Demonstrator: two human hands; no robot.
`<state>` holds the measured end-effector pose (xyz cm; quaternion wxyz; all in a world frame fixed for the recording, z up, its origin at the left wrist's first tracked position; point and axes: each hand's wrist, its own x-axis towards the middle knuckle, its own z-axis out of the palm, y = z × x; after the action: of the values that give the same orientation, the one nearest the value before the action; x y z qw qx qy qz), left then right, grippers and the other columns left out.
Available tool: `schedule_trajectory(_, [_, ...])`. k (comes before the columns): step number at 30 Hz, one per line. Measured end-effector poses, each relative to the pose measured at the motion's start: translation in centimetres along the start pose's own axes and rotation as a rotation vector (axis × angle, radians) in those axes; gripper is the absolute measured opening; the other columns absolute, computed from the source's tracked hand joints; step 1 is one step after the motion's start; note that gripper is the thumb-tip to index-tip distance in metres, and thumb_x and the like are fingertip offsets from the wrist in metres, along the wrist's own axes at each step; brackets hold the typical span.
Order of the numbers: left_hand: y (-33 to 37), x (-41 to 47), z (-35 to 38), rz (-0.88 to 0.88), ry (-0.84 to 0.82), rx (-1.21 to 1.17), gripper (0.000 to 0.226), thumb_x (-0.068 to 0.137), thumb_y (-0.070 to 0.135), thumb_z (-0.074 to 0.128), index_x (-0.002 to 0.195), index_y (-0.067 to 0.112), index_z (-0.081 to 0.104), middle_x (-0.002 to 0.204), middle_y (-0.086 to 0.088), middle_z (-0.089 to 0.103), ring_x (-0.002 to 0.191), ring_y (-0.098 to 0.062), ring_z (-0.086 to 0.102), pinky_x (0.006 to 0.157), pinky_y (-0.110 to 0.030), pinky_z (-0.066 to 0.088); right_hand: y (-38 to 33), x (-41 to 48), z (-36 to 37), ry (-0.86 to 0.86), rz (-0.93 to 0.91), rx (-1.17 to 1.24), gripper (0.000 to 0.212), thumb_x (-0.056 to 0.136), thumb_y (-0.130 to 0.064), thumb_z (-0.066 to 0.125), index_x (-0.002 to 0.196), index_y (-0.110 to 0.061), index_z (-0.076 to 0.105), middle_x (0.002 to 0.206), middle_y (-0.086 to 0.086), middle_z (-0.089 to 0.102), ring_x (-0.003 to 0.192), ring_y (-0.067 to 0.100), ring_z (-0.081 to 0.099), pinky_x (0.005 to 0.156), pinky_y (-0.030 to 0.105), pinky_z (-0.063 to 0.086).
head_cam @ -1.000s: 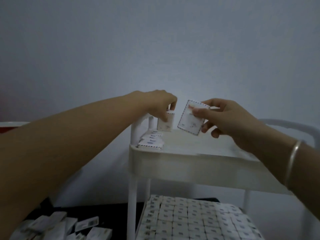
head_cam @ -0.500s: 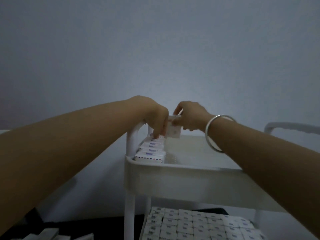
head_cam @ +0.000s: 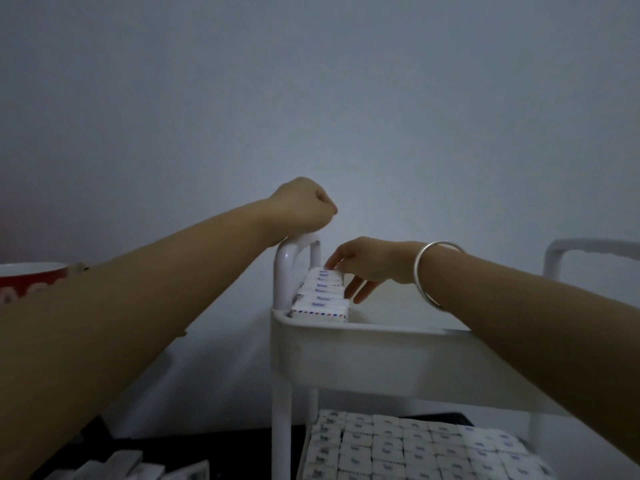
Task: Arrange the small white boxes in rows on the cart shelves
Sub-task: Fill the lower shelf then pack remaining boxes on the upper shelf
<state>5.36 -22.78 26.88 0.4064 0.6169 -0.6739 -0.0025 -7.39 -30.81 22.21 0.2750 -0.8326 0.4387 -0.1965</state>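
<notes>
The small white boxes stand on edge in one row against the left wall of the top shelf. They look like light, stiff card, easily toppled and best pinched across the broad faces. The right hand lays straight fingers on the row's far end and side. The left hand hangs curled above the cart post, seemingly empty.
</notes>
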Motion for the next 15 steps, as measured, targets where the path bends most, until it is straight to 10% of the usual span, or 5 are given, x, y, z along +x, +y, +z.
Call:
schedule_trajectory(9, [-3.0,-6.9,1.0,-0.531,-0.081,-0.904,0.036,0.095,0.051,0.047,0.098,0.019,0.063,0.102,-0.009,0.065,0.087,-0.022,0.064,0.073,-0.032,0.052,-1.1,-1.8,0.7,-0.079,0.177,0.1,0.04,0.103,-0.033,0.04,0.129,-0.004,0.048,0.125,0.015,0.054,0.082,0.03,0.069,0.067,0.04,0.061])
schedule_trajectory(15, [-2.8,-8.3,1.7,-0.634,-0.16,-1.19,0.059,0.09,0.059,0.05,0.115,0.006,0.061,0.089,-0.014,0.073,0.071,-0.027,0.071,0.063,-0.034,0.059,-2.1,-2.2,1.3,-0.074,0.241,0.173,0.025,0.103,-0.017,0.035,0.102,-0.002,0.055,0.098,0.016,0.058,0.072,0.027,0.065,0.047,0.033,0.056])
